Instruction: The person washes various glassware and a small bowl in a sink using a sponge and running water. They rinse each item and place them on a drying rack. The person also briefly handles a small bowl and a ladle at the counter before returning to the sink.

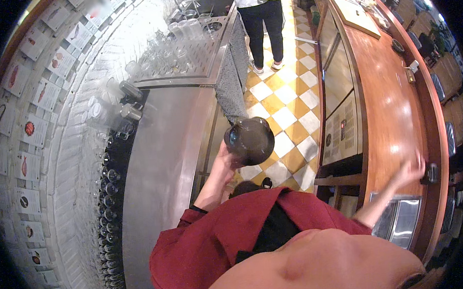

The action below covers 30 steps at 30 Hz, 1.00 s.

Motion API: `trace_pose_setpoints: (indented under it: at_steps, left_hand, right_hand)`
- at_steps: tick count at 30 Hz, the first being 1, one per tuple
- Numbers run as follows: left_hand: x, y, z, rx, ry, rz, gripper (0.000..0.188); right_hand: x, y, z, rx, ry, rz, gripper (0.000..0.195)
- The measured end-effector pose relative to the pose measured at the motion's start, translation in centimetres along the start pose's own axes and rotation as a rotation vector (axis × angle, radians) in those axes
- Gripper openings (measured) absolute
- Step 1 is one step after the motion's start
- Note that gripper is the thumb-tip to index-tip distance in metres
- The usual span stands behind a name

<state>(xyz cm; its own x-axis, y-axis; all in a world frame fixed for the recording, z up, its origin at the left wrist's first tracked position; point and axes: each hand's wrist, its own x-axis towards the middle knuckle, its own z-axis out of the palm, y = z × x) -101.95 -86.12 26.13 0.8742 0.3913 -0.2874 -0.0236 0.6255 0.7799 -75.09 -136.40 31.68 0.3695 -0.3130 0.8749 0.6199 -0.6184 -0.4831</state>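
Note:
My left hand [228, 160] grips a dark, glossy bowl [251, 141] by its left side, above the tiled floor. It may be more than one bowl nested together; the overlapping rims do not settle it. Over the wooden counter [382, 109] my right arm stretches out to the right. My right hand [410, 170] is blurred there, close to a small black object [432, 173] at the counter's raised edge. Whether its fingers touch or hold anything is unclear.
A steel worktop [157, 148] runs along my left, with bottles [110, 190] by the wall. Glasses stand on a perforated drainboard [176, 61] beside a sink. Ahead, a person [262, 29] stands in the aisle. A cutting board [356, 16] lies on the far right counter.

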Motion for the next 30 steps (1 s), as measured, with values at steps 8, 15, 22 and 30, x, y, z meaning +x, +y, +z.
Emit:
trace_pose_setpoints:
  at_steps: [8, 15, 22, 30]
  left_hand:
    - [14.9, 5.0, -0.8, -0.081, 0.117, 0.075, 0.066]
    - [30.0, 12.1, -1.4, -0.001, 0.132, 0.095, 0.065]
    - [43.8, 18.5, -0.5, 0.006, 0.011, 0.107, 0.061]
    - [57.6, 20.3, 1.0, -0.074, 0.119, 0.056, 0.058]
  right_hand:
    - [1.3, -21.3, 37.1, 1.595, -0.727, 0.625, 0.064]
    - [3.3, -23.1, 55.5, 2.496, -0.925, 0.589, 0.054]
    - [6.2, -21.1, 68.7, 2.470, -0.937, 0.621, 0.053]
    - [6.3, -13.8, 81.3, 2.274, -0.978, 0.576, 0.061]
